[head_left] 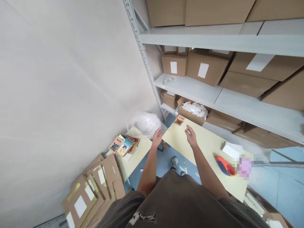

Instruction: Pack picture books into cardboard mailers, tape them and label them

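My left hand [157, 138] is raised over the gap between two pale yellow tabletops, loosely curled with the fingers apart and nothing visible in it. Just behind it lies a white plastic bag [147, 124]; I cannot tell whether they touch. My right hand [190, 136] hovers above the right table [204, 142], its fingers apart and holding nothing. A small picture book [179, 120] with a pinkish cover lies at that table's far corner, beyond my right hand. On the left table [139, 155], a pile of colourful picture books [125, 147] lies against the wall.
A red and blue tape dispenser [224, 166] and a white box [232, 149] sit on the right table. Flattened cardboard boxes [95, 186] lean at the lower left. Metal shelves [190, 90] with cartons stand ahead; one open carton [194, 109] holds white packets. Scraps lie on the blue floor.
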### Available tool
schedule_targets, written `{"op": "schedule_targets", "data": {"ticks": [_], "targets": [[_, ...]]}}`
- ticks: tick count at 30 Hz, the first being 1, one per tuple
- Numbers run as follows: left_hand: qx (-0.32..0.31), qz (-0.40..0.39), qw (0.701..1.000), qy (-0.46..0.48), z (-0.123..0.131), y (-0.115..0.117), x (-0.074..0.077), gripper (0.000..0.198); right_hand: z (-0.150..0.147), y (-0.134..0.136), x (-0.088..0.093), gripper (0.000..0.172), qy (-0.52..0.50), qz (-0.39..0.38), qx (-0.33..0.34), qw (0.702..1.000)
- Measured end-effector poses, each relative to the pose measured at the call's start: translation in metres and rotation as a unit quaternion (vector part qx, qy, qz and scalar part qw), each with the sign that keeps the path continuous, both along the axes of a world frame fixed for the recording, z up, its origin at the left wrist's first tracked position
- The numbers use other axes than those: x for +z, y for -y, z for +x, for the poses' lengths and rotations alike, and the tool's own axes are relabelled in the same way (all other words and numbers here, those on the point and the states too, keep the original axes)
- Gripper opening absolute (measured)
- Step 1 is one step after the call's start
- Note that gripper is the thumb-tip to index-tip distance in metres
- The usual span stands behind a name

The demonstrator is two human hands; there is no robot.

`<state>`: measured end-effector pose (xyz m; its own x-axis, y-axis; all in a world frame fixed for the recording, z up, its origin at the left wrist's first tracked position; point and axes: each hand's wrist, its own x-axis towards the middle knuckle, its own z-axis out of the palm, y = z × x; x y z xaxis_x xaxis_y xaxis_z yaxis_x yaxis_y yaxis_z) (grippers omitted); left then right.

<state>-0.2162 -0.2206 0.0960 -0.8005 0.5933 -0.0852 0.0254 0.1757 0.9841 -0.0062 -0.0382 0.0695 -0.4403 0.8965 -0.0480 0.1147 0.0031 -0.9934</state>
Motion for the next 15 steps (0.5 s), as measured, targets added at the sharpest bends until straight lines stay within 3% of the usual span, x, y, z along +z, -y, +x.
{"op": "schedule_targets", "data": {"ticks": [8, 15], "targets": [[0.009, -0.037, 0.999, 0.019, 0.040, 0.033, -0.001, 0.039, 0.005, 0.031, -0.007, 0.070, 0.012, 0.002, 0.055, 0.998], [0.067, -0.031, 0.997, 0.007, 0.011, 0.067, -0.016, 0.047, -0.059, 0.065, -0.008, 0.070, 0.005, -0.008, 0.134, 0.991]]}}
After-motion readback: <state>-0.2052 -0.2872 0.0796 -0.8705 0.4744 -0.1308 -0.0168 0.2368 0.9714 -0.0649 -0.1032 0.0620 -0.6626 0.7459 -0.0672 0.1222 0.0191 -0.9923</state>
